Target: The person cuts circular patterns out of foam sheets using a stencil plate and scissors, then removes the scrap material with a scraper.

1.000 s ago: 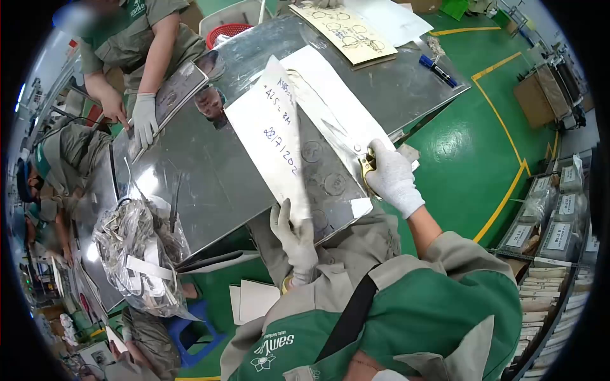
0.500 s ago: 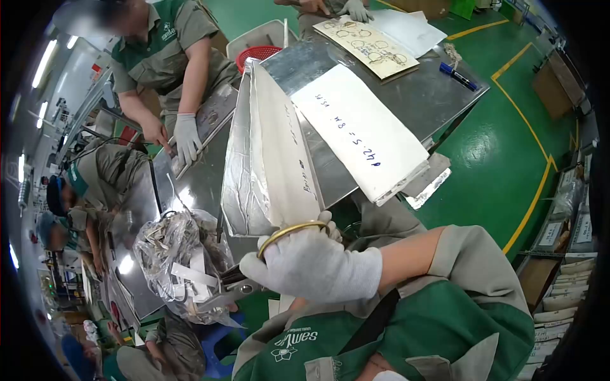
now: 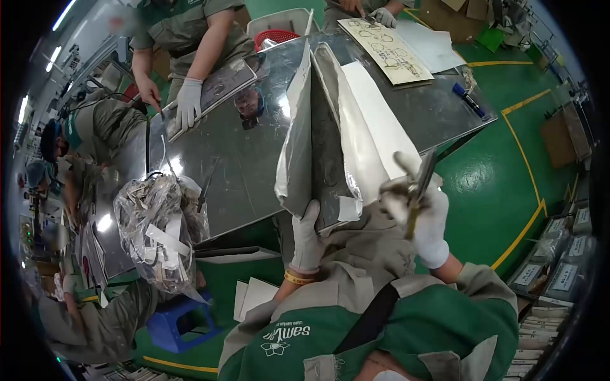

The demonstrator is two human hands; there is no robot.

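My left hand (image 3: pixel 307 240), in a pale glove, grips the lower edge of a folded board (image 3: pixel 328 152) wrapped in white and silvery sheet. The board stands partly spread like a book, with its dark inner face showing faint rounded marks. To its right, my gloved right hand (image 3: pixel 429 219) is closed around scissors (image 3: pixel 424 178) with dark metal blades and a gold-coloured handle. The blades point upward; motion blurs this hand. Behind the board, a long white pad (image 3: pixel 375 117) lies on the metal table (image 3: pixel 254 171), partly covered.
A clear plastic bag of scraps (image 3: pixel 155 235) hangs at the table's left edge, above a blue stool (image 3: pixel 181 324). A board with ring outlines (image 3: pixel 384 51) and a blue marker (image 3: pixel 469 100) lie on the far side. Co-workers sit across and left; a gloved hand (image 3: pixel 189 105) rests on a panel.
The board has turned and spread, showing its dark inside. My right hand has moved right with the scissors, from in front of the board. My left hand has come into view at its lower edge.
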